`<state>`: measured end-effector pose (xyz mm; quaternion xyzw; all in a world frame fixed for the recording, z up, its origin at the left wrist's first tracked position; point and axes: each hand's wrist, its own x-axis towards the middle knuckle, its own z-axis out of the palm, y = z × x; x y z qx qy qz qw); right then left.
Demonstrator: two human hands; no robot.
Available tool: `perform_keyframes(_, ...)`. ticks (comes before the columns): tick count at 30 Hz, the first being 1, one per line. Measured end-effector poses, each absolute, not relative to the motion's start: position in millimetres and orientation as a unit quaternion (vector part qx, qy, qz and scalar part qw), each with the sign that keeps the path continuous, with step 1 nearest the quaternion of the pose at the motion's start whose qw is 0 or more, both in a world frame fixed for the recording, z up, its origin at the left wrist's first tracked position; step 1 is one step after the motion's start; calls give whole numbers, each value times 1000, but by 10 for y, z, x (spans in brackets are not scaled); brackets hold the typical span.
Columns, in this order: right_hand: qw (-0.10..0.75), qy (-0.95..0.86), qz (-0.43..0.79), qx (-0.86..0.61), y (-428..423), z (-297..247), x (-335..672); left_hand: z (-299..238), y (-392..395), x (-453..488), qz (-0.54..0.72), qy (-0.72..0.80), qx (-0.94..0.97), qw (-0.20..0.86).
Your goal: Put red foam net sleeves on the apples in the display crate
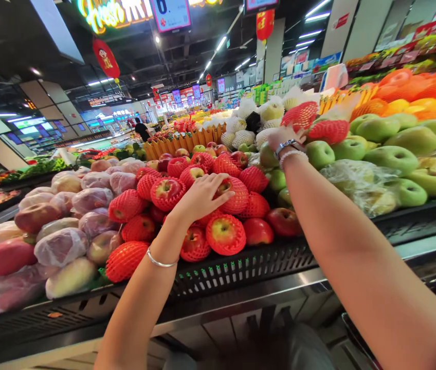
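Note:
My left hand (209,198) lies on the pile of red apples, its thumb and fingers apart. It touches an apple in a red foam net (236,197). A silver bangle circles that wrist. Farther back, my right hand (284,140) is closed at the lower edge of a red foam net sleeve (300,114). Its fingertips are partly hidden, and I cannot tell whether fruit is inside the sleeve. To its right, another red net sleeve (329,131) lies on the green apples (391,160). Near the front edge sits a netted red apple (225,234).
Pinkish wrapped fruit (61,246) is piled on the left. A black slotted crate edge (241,272) runs along the front. White-netted fruit (243,137) and a yellow picket divider (187,139) stand behind. Orange-netted fruit (420,85) is at the right. A person (141,129) is far back.

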<state>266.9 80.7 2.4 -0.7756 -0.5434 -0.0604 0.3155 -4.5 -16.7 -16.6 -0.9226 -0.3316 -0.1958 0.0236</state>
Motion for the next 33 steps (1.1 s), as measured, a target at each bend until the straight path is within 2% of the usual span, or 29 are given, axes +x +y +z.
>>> perform_keyframes(2,365,-495,-99,-782,757,-3,2659,-173,-157,-44,-196,-331,-923,22)
perform_keyframes(4,382,-537,-174,-732,687,16,2639,-176,-145,-43,-200,-328,-923,26)
perform_keyframes(8,312,-699,-272,-583,513,181,2459,-152,-141,-34,-201,-315,-926,52)
perform_keyframes(10,316,-726,-281,-542,401,269,2226,-120,-161,-53,-220,-310,-920,98)
perform_keyframes(12,315,-772,-276,-478,258,316,1899,-79,-195,-118,-303,-311,-887,161)
perform_keyframes(15,324,-841,-283,-329,-12,300,1368,-14,-240,-294,-520,-331,-752,236)
perform_keyframes(18,328,-868,-295,-228,-262,237,1026,33,-235,-459,-641,-374,-633,221)
perform_keyframes(23,332,-867,-325,-181,-371,159,1045,21,-160,-467,-636,-367,-660,160)
perform_keyframes(27,303,-875,-337,-172,-312,86,1184,7,-152,-385,-562,-380,-720,143)
perform_keyframes(33,240,-902,-278,-229,-277,38,1235,26,-122,-377,-543,-396,-735,85)
